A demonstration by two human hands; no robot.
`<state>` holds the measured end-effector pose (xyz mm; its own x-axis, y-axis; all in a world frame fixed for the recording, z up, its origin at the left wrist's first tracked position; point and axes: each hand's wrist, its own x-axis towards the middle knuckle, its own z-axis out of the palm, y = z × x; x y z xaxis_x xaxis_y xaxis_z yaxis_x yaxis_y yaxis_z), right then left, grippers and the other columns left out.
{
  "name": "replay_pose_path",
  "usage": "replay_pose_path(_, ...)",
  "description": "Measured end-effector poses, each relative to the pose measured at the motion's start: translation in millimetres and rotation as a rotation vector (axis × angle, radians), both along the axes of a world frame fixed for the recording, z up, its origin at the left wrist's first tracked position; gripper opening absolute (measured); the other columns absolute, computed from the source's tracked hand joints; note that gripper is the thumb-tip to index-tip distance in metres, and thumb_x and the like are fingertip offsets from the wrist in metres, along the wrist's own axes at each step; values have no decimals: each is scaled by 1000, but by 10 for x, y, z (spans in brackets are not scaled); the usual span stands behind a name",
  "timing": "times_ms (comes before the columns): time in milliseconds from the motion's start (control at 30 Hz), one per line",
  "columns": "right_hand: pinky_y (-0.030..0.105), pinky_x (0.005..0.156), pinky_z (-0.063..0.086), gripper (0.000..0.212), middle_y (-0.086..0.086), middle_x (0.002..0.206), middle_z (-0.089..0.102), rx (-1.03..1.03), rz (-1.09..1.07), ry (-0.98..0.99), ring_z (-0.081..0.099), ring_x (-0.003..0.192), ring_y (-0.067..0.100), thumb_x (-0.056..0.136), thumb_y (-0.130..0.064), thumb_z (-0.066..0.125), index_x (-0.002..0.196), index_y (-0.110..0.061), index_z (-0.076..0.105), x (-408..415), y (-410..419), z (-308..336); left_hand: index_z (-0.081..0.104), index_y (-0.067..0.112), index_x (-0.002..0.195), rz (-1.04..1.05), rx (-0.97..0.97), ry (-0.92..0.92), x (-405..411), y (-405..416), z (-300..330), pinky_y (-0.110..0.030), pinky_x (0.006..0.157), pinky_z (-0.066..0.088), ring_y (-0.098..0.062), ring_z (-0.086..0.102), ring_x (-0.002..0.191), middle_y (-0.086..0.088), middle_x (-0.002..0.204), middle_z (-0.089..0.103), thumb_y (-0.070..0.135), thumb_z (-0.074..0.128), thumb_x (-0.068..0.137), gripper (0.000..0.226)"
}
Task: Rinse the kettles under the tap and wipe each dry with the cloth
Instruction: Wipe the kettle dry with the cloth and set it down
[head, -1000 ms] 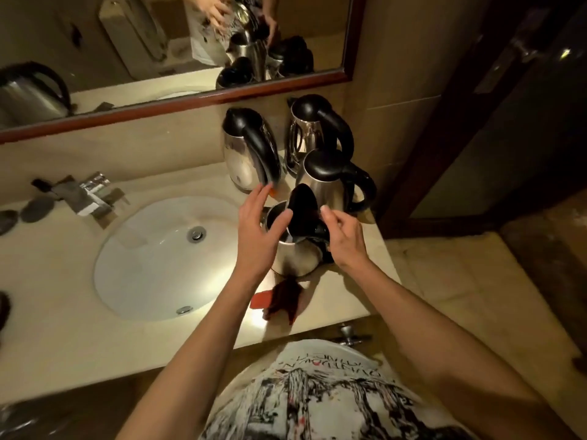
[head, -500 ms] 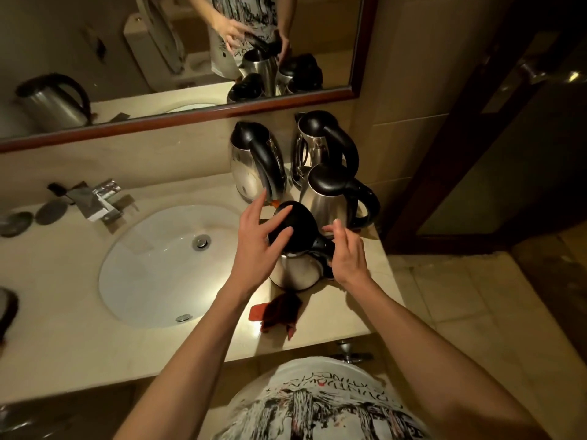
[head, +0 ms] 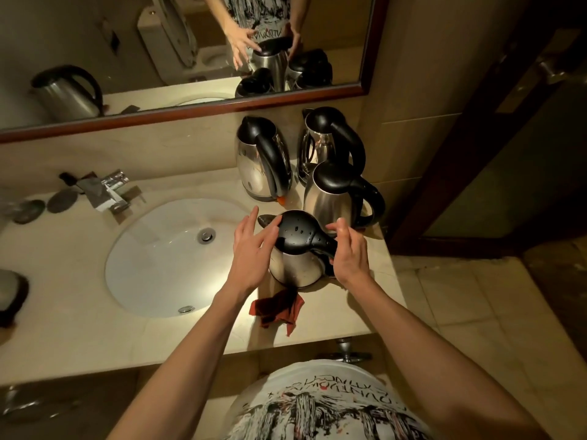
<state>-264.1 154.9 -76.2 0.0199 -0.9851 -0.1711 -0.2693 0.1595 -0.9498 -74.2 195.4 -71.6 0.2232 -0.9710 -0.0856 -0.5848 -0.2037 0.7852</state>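
A steel kettle [head: 295, 268] with a wet black lid stands on the counter right of the sink [head: 158, 265], its lid down. My left hand [head: 251, 249] is at its left side, fingers spread, with thumb and fingertip touching the lid. At the handle side is my right hand [head: 349, 252], fingers loosely curved and apart, not clearly gripping. A dark red cloth [head: 279, 309] lies crumpled on the counter just in front of the kettle. Behind it stand three more steel kettles [head: 260, 166], [head: 327, 138], [head: 333, 198]. The tap [head: 108, 188] is at the sink's far left.
A mirror [head: 190, 58] runs along the wall above the counter. Another kettle [head: 9, 293] shows partly at the left edge. Dark round items [head: 47, 204] lie left of the tap. A dark door frame [head: 460, 154] and tiled floor are to the right.
The front kettle's lid was up and has been swung down shut. My right hand has moved from the lid to the handle side. My left hand stays at the left side.
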Motion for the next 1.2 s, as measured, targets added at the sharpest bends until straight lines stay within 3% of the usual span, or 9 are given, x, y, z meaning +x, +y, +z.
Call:
replay_pose_path(133,40,101,47,64,-10,103,56,-99,14,67,55,112,15,103,-60,31,126,-12,66,-40,59,-47,38,42,147,21,-65,53,-58,204,-16,-32,121,10,-6,10,149,9,166,17,53,38,100,48)
replay_pose_path(267,17,97,43,77,4,122,53,-570,36,102,49,116,10,94,-67,44,127,-1,65,-82,314,-144,32,42,148,122,-86,81,-49,597,-194,-11,111,11,6,15,144,18,161,22,52,42,97,53)
replay_pose_path(367,25,88,53,56,11,107,66,-777,245,93,59,104,16,96,-53,58,107,0,72,-84,569,-287,54,33,140,164,-40,56,47,880,-475,-28,116,28,-5,33,141,14,152,40,40,56,98,43)
replay_pose_path(467,37,75,59,32,-8,98,67,-378,477,149,64,89,10,86,-48,72,102,-19,74,-53,785,-581,69,25,125,97,61,-42,93,1068,-695,-39,113,39,-7,45,128,14,137,51,28,68,95,30)
replay_pose_path(633,39,102,55,68,-15,128,58,-13,636,321,58,117,7,72,-67,68,131,-35,61,27,799,-913,56,21,141,-251,185,-422,2,1234,-887,-37,112,39,-23,50,128,-2,143,55,50,71,84,65)
replay_pose_path(767,39,110,50,91,-13,142,55,125,607,309,54,128,9,64,-74,70,144,-36,52,27,824,-959,68,17,120,-218,94,-475,-33,1161,-906,-25,98,40,-23,57,117,-2,131,62,34,66,95,31)
replay_pose_path(933,46,109,50,60,-15,121,70,331,486,28,61,120,7,75,-74,69,122,-38,69,-6,738,-867,61,17,92,71,173,157,20,967,-472,-26,77,48,-8,62,81,3,87,68,24,50,105,18)
replay_pose_path(1100,47,115,41,54,5,121,72,705,288,-527,64,119,23,101,-57,42,129,-17,66,173,618,-545,59,3,92,375,113,935,104,805,-135,-43,76,44,-29,51,76,-15,80,54,28,55,93,26)
replay_pose_path(1200,59,117,36,60,22,135,65,896,339,-822,58,128,40,99,-57,47,135,-11,60,236,615,-452,64,2,94,490,181,979,105,779,-106,-42,78,44,-29,58,78,-17,83,64,23,56,95,23)
